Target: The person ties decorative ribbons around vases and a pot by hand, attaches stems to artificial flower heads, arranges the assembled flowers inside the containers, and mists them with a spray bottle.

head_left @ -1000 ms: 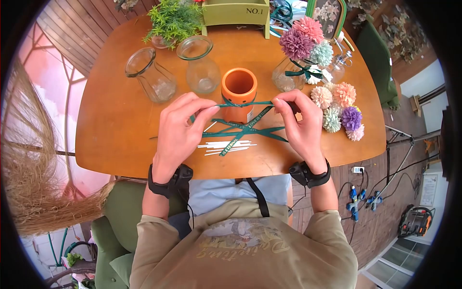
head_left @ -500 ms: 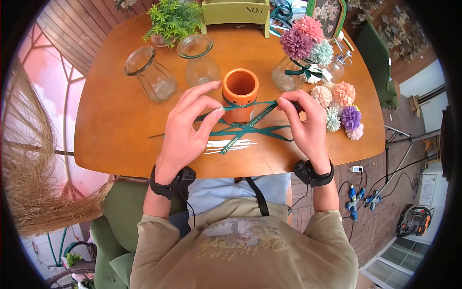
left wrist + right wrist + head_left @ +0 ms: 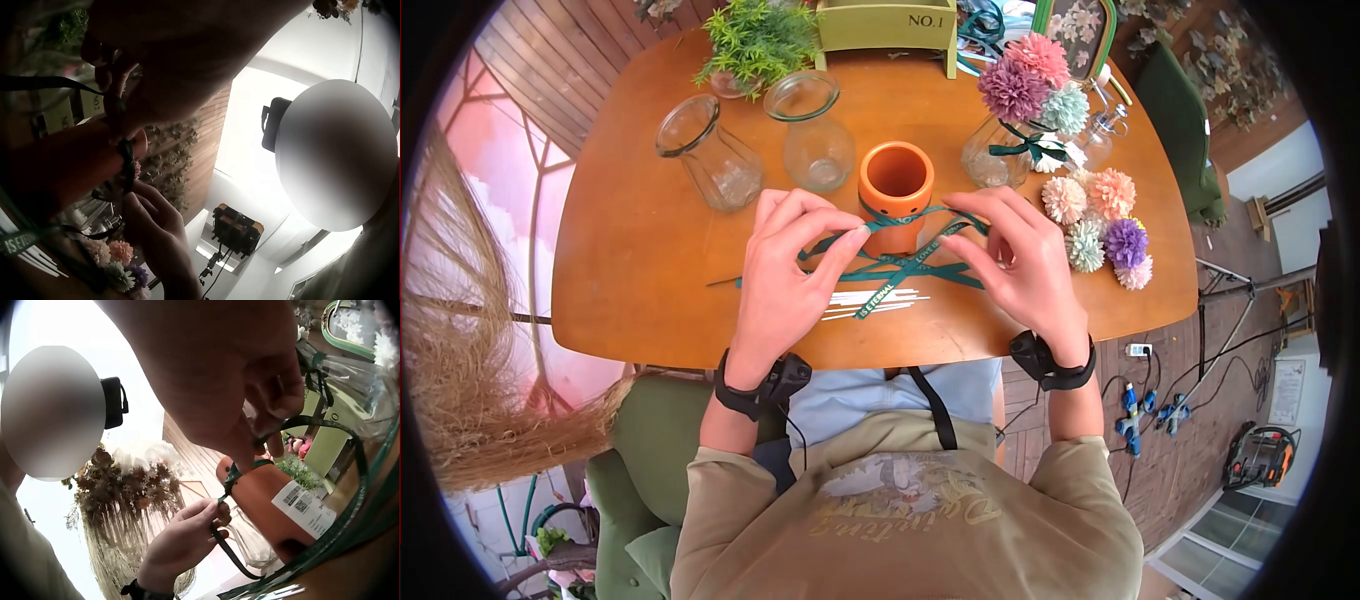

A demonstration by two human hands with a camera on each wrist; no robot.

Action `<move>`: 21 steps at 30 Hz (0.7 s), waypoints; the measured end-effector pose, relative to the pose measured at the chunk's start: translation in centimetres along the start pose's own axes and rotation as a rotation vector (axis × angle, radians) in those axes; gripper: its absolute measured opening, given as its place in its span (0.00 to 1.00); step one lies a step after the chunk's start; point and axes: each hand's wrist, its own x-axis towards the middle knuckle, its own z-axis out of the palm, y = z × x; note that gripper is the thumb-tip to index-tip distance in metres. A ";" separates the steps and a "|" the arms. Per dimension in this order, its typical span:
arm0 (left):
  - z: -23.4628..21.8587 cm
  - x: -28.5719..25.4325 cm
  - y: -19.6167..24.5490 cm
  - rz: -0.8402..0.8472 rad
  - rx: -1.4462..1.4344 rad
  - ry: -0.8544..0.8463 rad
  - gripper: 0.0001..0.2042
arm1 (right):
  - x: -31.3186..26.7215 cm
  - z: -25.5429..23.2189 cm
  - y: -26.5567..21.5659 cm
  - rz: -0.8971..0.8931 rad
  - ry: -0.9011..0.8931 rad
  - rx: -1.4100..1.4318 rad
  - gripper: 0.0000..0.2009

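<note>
An orange pot [image 3: 896,178] stands upright on the table, a dark green printed ribbon [image 3: 888,219] wrapped round its front below the rim. My left hand [image 3: 795,260] pinches the ribbon between thumb and forefinger at the pot's left front. On the other side my right hand [image 3: 1025,255] has its thumb and forefinger spread at a ribbon end, which runs in among its curled fingers. In the right wrist view a white barcode label [image 3: 304,509] shows on the pot's side. Long ribbon tails [image 3: 910,268] cross on the table below the hands.
White sticks [image 3: 878,303] lie near the table's front edge. Two glass vases [image 3: 818,150] stand left of the pot. To the right are a glass vase with pompom flowers [image 3: 1012,90] and loose flower heads [image 3: 1124,240]. A green planter [image 3: 887,30] stands behind.
The right thumb and forefinger have parted from their pinch on the stretched ribbon and moved slightly inward. The left fingers opened briefly, then closed again on the ribbon. The ribbon span now bends more loosely.
</note>
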 end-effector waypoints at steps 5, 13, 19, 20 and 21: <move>0.0 0.4 -0.2 0.019 0.023 0.027 0.04 | 0.6 1.3 1.3 -0.205 0.131 -0.024 0.07; -0.6 -0.3 -1.8 -0.248 -0.403 -0.150 0.06 | 0.6 1.0 0.2 -0.173 0.181 -0.112 0.05; 0.2 -0.6 -1.3 -0.611 -1.055 -0.335 0.08 | -0.3 2.3 0.9 -0.079 0.088 -0.070 0.02; 0.7 -0.8 -1.2 -0.633 -1.147 -0.326 0.07 | -0.6 2.9 0.8 0.073 0.034 0.119 0.03; 1.1 -1.1 -1.1 -0.655 -1.240 -0.316 0.07 | -0.8 3.2 0.6 0.224 -0.021 0.308 0.05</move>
